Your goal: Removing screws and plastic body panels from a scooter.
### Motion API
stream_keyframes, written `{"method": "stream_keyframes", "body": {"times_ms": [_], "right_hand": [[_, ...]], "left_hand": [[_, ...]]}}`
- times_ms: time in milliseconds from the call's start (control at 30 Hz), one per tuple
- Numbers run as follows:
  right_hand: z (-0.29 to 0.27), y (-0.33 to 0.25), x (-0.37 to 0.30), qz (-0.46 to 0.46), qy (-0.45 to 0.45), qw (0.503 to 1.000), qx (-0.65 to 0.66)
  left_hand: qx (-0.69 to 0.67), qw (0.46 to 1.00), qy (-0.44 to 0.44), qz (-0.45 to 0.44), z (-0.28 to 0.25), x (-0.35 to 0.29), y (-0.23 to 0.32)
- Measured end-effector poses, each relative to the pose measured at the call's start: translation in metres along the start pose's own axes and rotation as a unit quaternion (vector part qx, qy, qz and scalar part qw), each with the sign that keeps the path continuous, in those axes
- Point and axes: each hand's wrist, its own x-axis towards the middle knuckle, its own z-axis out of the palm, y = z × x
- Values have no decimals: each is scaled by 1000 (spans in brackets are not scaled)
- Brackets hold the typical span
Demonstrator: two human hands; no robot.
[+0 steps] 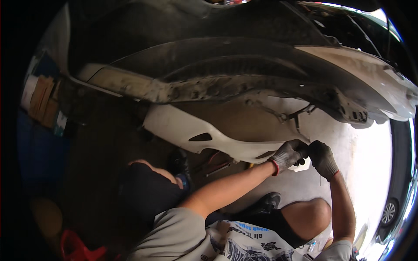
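A pale bumper-like car panel [174,124] with a triangular opening lies low in front of me, below the raised car body [183,56]. My left hand [288,155], in a grey glove with a red cuff edge, is at the panel's right end. Its fingers are closed, and what they grip is hidden. Right beside it, nearly touching, my right hand [322,157] is gloved too, its fingers curled shut and bent down. A thin dark rod [320,180] shows below the right hand; whether it is held there is unclear.
Metal hand tools [217,168] lie on the floor near my shoe [266,203]. A dark bracket [297,119] hangs under the car. Cardboard boxes [43,98] stand at the left, a red object [78,248] lower left. Another car [394,182] is at the right.
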Motion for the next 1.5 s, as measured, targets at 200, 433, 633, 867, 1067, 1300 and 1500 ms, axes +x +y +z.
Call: {"method": "stream_keyframes", "body": {"times_ms": [200,433,633,867,1067,1300,1500], "right_hand": [[45,-17,39,-132,21,991,11],[51,-55,93,-219,-39,974,-49],[47,-95,99,-124,-167,978,-16],[60,-88,97,-147,-250,950,-119],[62,-39,38,68,-216,972,-58],[73,-53,58,366,-277,880,120],[71,-50,55,354,-240,893,138]], "left_hand": [[392,919,-17,-20,-87,-42,17],[760,639,17,-121,-222,-184,172],[598,725,283,-191,-361,-320,156],[459,676,562,-128,-512,-345,-107],[305,722,608,-125,-485,-254,-129],[179,649,739,20,-511,-279,-194],[-117,828,543,-78,-430,-230,-131]]}}
